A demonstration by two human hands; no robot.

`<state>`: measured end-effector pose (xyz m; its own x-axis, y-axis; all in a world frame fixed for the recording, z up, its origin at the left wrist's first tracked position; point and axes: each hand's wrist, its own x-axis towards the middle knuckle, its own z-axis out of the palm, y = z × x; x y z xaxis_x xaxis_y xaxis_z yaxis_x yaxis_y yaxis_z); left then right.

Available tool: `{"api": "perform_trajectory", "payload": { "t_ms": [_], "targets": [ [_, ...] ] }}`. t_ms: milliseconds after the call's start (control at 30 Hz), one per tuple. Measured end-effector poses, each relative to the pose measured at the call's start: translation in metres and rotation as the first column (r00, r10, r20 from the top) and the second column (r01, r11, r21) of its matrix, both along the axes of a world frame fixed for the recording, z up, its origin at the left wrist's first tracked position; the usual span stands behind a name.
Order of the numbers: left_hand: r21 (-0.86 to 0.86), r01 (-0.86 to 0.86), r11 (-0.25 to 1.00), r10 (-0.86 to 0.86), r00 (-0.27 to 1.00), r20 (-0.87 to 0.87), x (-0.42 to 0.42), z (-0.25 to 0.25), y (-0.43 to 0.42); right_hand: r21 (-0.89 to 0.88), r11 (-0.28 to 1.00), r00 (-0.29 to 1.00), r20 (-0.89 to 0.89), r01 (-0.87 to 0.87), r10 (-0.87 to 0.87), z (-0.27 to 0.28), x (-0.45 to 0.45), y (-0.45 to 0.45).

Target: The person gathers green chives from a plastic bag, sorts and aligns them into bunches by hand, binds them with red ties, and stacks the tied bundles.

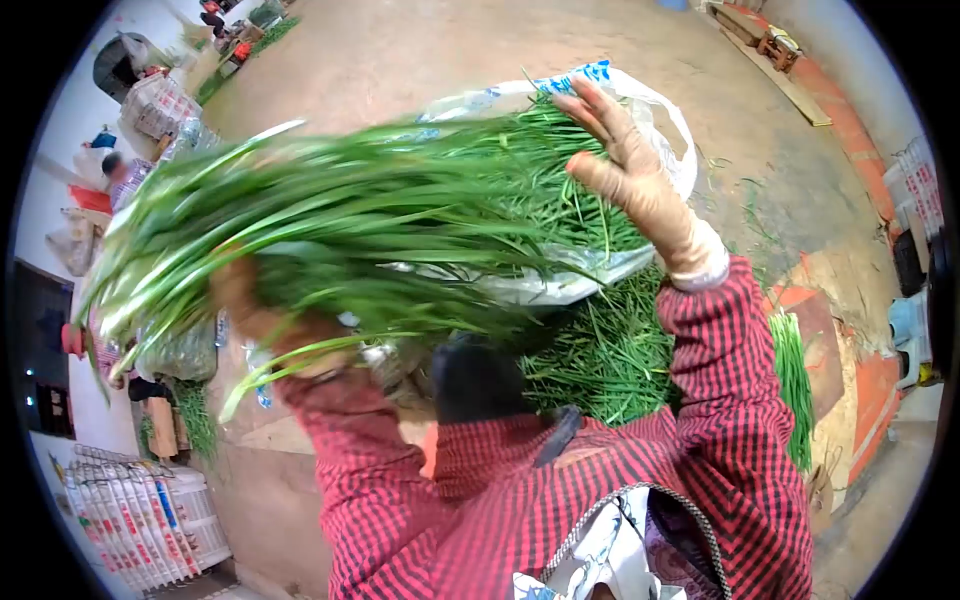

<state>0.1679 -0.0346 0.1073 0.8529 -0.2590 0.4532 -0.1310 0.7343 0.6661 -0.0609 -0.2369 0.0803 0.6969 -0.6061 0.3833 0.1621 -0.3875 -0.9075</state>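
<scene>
A large bunch of garlic chives (pixel 340 205), long green leaves with pale ends, stretches across the left and middle and is smeared by motion. My left hand (pixel 243 290) grips it from below near the pale ends; leaves partly hide the fingers. Raised at the right, my right hand (pixel 635 175) wears a pale glove with fingertips showing. Its fingers are spread and hold nothing. Below it, more cut greens (pixel 560 165) lie in an opened white plastic bag (pixel 665 110) with blue print. A loose pile of greens (pixel 610 350) lies by my lap.
A neat bundle of chives (pixel 790 390) lies on the floor to my right. White crates (pixel 145 515) stand at the lower left. Another person (pixel 125 178) sits by the left wall among filled bags. A wooden plank (pixel 775 70) lies along the right wall.
</scene>
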Motion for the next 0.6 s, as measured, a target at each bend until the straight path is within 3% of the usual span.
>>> {"api": "perform_trajectory", "payload": {
  "t_ms": [33,67,100,167,200,233,267,300,333,400,433,500,533,567,600],
  "targets": [
    [0.107,0.061,0.992,-0.076,0.988,0.134,-0.018,-0.019,-0.006,-0.173,0.984,0.999,-0.029,-0.036,0.032,0.019,-0.001,0.025],
    [0.215,0.099,0.972,-0.157,0.950,0.270,-0.036,-0.039,-0.012,-0.191,0.976,0.991,-0.101,-0.104,0.086,0.036,-0.005,0.054],
    [0.310,0.115,0.944,-0.238,0.887,0.396,-0.054,-0.059,-0.017,-0.351,0.928,0.985,-0.158,-0.123,0.070,0.032,-0.003,0.070],
    [0.275,0.246,0.929,-0.338,0.868,0.363,-0.103,-0.080,-0.035,-0.563,0.820,0.962,-0.265,-0.105,-0.059,0.015,-0.012,0.087],
    [0.118,0.545,0.830,-0.551,0.834,0.021,-0.122,-0.081,-0.039,-0.632,0.772,0.938,-0.304,-0.067,-0.167,0.005,-0.028,0.088],
    [-0.182,0.663,0.727,-0.682,0.663,-0.311,-0.141,-0.082,-0.043,-0.497,0.867,0.923,-0.347,-0.030,-0.168,-0.016,-0.046,0.089],
    [-0.485,0.699,0.525,-0.803,0.219,-0.554,-0.152,-0.069,-0.041,-0.484,0.875,0.923,-0.329,0.018,-0.201,-0.033,-0.068,0.093],
    [-0.480,0.697,0.533,-0.773,0.172,-0.610,-0.163,-0.082,-0.042,-0.322,0.946,0.901,-0.396,0.043,-0.176,-0.048,-0.090,0.101],
    [-0.542,0.676,0.499,-0.745,0.016,-0.667,-0.175,-0.097,-0.045,-0.151,0.985,0.879,-0.455,0.081,-0.142,-0.060,-0.108,0.110],
    [-0.596,0.662,0.454,-0.670,-0.187,-0.719,-0.208,-0.132,-0.048,0.148,0.975,0.862,-0.501,0.167,-0.072,-0.073,-0.135,0.130],
    [-0.631,0.650,0.422,-0.638,-0.282,-0.717,-0.227,-0.150,-0.048,0.148,0.972,0.850,-0.521,0.181,-0.080,-0.076,-0.152,0.129],
    [-0.693,0.636,0.338,-0.616,-0.408,-0.674,-0.258,-0.181,-0.048,-0.219,0.973,0.360,-0.904,0.070,-0.229,-0.081,-0.194,0.122],
    [-0.685,0.690,0.234,-0.638,-0.423,-0.644,-0.264,-0.181,-0.042,-0.119,0.989,0.562,-0.814,0.086,-0.146,-0.077,-0.198,0.114],
    [-0.713,0.682,0.165,-0.624,-0.487,-0.611,-0.271,-0.183,-0.039,0.109,0.962,0.557,-0.829,0.252,-0.052,-0.064,-0.206,0.113],
    [-0.739,0.667,0.095,-0.607,-0.550,-0.574,-0.282,-0.187,-0.036,0.320,0.855,0.570,-0.821,0.407,0.036,-0.036,-0.199,0.114]
  ]
}}
